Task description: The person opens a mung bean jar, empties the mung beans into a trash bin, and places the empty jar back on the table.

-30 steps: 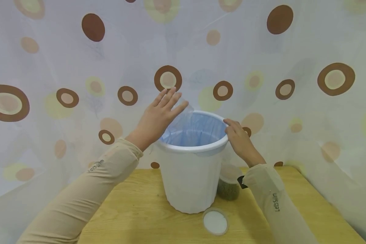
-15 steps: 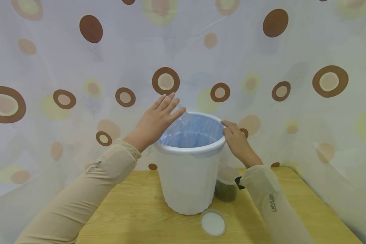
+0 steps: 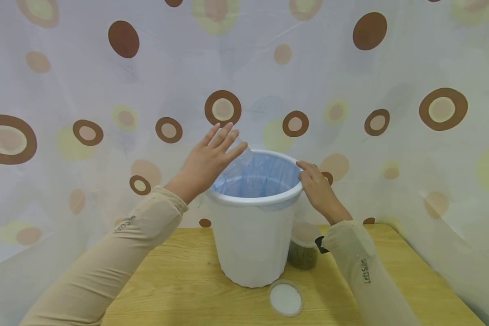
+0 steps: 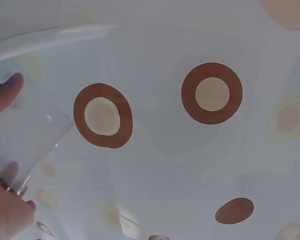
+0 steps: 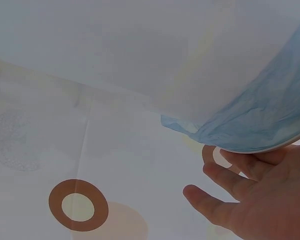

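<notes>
A white bin (image 3: 250,240) with a thin blue liner (image 3: 265,174) stands on the wooden table. Over the far left of its mouth my left hand (image 3: 205,163) holds a clear plastic container (image 4: 35,132) tilted. Its transparent wall lies between the thumb and fingers in the left wrist view, with nothing visible inside it. My right hand (image 3: 319,190) rests against the bin's right rim. In the right wrist view its fingers (image 5: 225,180) are loosely spread just beyond the rim and the overhanging liner.
A lidded clear jar (image 3: 303,253) with dark green contents stands close to the bin's right side. In front of it lies a round container (image 3: 286,298) with something white. A dotted curtain (image 3: 244,54) hangs behind the wooden table (image 3: 179,276).
The clear container tips further down toward the bin's mouth than a second ago. The whole head view shifts slightly; my right hand stays at the rim.
</notes>
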Action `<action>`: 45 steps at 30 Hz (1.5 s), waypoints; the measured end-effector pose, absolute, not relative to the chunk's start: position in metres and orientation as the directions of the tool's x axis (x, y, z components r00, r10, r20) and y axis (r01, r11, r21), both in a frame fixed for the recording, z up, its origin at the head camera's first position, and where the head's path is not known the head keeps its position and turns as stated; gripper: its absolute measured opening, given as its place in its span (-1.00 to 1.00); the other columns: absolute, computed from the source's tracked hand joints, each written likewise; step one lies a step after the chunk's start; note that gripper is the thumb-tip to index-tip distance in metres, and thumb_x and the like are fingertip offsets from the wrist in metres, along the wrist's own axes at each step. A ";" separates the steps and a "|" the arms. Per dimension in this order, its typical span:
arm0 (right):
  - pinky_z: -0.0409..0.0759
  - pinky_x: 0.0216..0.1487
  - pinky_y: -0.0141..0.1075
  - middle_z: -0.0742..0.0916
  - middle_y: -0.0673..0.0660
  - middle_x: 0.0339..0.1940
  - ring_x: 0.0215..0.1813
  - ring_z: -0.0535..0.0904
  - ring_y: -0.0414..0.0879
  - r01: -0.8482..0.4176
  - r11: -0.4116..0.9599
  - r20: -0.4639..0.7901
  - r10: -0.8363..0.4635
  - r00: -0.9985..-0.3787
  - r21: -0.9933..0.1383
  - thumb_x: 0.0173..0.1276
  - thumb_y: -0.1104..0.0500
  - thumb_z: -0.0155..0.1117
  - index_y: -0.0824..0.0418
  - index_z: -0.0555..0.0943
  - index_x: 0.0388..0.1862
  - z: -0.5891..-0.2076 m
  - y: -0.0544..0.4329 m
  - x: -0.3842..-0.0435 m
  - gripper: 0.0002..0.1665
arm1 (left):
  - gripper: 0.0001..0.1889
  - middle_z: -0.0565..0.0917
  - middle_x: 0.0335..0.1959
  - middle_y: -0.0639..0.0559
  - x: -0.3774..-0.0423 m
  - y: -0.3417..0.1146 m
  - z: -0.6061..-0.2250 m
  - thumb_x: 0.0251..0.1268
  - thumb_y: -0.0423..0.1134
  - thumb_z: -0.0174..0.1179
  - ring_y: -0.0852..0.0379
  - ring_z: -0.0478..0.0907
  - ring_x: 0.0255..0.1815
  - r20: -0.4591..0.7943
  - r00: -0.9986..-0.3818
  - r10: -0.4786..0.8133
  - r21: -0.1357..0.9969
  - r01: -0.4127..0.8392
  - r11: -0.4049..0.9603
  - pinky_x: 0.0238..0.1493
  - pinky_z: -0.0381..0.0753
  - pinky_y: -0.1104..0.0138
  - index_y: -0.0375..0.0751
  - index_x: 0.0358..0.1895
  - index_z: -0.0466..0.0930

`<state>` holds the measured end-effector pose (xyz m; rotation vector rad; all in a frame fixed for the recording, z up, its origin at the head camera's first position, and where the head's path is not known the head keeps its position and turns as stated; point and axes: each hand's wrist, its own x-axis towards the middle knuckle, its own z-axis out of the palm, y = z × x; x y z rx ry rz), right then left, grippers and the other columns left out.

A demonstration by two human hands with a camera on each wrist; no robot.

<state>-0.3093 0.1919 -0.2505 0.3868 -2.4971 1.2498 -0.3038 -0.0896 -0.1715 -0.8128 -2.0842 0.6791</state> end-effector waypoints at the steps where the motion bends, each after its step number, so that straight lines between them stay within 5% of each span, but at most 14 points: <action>1: 0.08 0.42 0.13 0.23 0.28 0.49 0.48 0.09 0.22 -0.377 0.579 0.399 -0.097 -0.912 -0.723 0.48 0.08 -0.34 0.31 0.18 0.47 -0.250 0.192 -0.309 -0.35 | -0.25 0.18 0.47 -0.17 -0.304 -0.089 -0.171 0.20 -0.53 0.18 -0.13 -0.07 0.53 0.486 -0.487 0.726 -0.669 0.327 0.667 0.51 -0.21 0.10 -0.05 0.45 0.19; 9: 0.07 0.43 0.12 0.22 0.26 0.50 0.49 0.08 0.22 -0.364 0.589 0.388 -0.092 -0.917 -0.721 0.48 0.08 -0.34 0.29 0.18 0.48 -0.252 0.190 -0.306 -0.36 | -0.27 0.26 0.42 -0.19 -0.303 -0.084 -0.173 0.16 -0.36 0.33 -0.17 0.04 0.50 0.389 -0.601 0.698 -0.512 0.489 0.706 0.50 -0.15 0.06 -0.09 0.41 0.23; 23: 0.07 0.43 0.13 0.21 0.25 0.51 0.50 0.05 0.20 -0.372 0.570 0.394 -0.092 -0.915 -0.732 0.49 0.06 -0.33 0.27 0.18 0.48 -0.252 0.190 -0.310 -0.36 | -0.07 0.31 0.35 -0.29 -0.302 -0.084 -0.182 -0.05 -0.05 0.50 -0.24 0.17 0.42 0.475 -0.618 0.627 -0.446 0.445 0.777 0.49 -0.12 0.05 -0.15 0.42 0.20; 34: -0.01 0.45 0.13 0.19 0.27 0.51 0.52 0.00 0.20 -0.387 0.602 0.412 -0.105 -0.905 -0.698 0.52 0.08 -0.41 0.30 0.15 0.48 -0.252 0.191 -0.308 -0.37 | -0.05 0.47 0.14 -0.33 -0.292 -0.090 -0.186 -0.20 0.03 0.56 -0.25 0.38 0.17 0.714 -0.457 0.531 -0.255 0.536 0.805 0.23 0.40 0.05 -0.33 0.29 0.29; 45: 0.04 0.44 0.13 0.24 0.35 0.47 0.49 0.08 0.24 -0.391 0.620 0.429 -0.095 -0.898 -0.681 0.49 0.13 -0.41 0.37 0.19 0.45 -0.249 0.189 -0.305 -0.37 | -0.05 0.53 0.09 -0.24 -0.277 -0.097 -0.192 -0.23 0.03 0.57 -0.20 0.41 0.06 0.871 -0.381 0.312 -0.006 0.625 0.781 0.10 0.50 0.12 -0.38 0.25 0.31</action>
